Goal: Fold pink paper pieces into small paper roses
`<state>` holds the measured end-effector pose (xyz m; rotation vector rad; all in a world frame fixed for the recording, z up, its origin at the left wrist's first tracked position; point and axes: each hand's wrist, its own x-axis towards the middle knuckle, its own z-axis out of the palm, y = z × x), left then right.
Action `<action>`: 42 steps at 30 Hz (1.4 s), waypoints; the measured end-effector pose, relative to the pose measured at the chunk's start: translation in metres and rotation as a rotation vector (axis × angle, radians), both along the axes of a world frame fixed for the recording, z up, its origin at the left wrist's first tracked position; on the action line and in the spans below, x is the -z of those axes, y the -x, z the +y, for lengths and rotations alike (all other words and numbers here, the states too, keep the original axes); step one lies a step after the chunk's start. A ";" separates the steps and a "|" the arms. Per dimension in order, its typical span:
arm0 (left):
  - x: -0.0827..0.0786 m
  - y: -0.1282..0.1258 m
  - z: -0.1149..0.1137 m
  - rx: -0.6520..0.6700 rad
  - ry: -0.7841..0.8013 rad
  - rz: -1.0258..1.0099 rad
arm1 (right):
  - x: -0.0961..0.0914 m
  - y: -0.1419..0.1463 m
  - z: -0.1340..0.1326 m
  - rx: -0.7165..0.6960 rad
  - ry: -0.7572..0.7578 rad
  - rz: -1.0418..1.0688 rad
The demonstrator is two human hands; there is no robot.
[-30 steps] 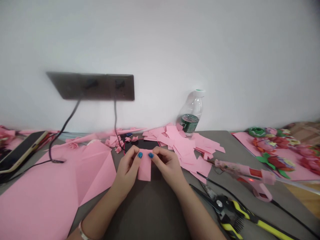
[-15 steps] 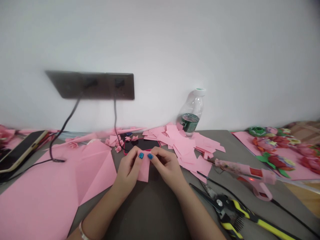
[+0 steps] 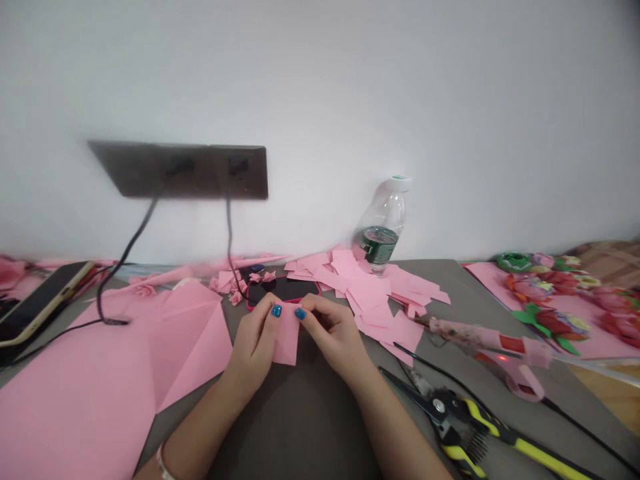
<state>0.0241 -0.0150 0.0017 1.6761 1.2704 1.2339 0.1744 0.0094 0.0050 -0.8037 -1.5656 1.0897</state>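
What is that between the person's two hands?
In the head view, a strip of pink paper lies between the left hand and the right hand, both pinching its upper part.

Six o'clock: one left hand (image 3: 255, 343), one right hand (image 3: 333, 333), one pink paper strip (image 3: 287, 341)! One o'clock: one bottle (image 3: 381, 227)! Three o'clock: one glue gun (image 3: 480, 343)!

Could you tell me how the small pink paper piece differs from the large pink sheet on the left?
The small paper piece is a narrow rectangle; the large pink sheet is far bigger. The small paper piece is pinched between the left hand and right hand; the large pink sheet lies untouched on the table. The large pink sheet shows folds; the small paper piece shows none clearly. Both are the same pink.
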 end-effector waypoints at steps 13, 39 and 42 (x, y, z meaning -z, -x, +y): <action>-0.003 -0.002 0.004 -0.065 0.029 -0.087 | 0.000 0.001 0.000 -0.003 0.016 0.007; -0.004 -0.002 0.009 0.104 0.165 -0.054 | 0.007 -0.001 0.007 0.130 0.138 0.149; -0.002 -0.001 0.009 0.111 0.190 -0.053 | 0.008 0.000 0.007 0.138 0.138 0.150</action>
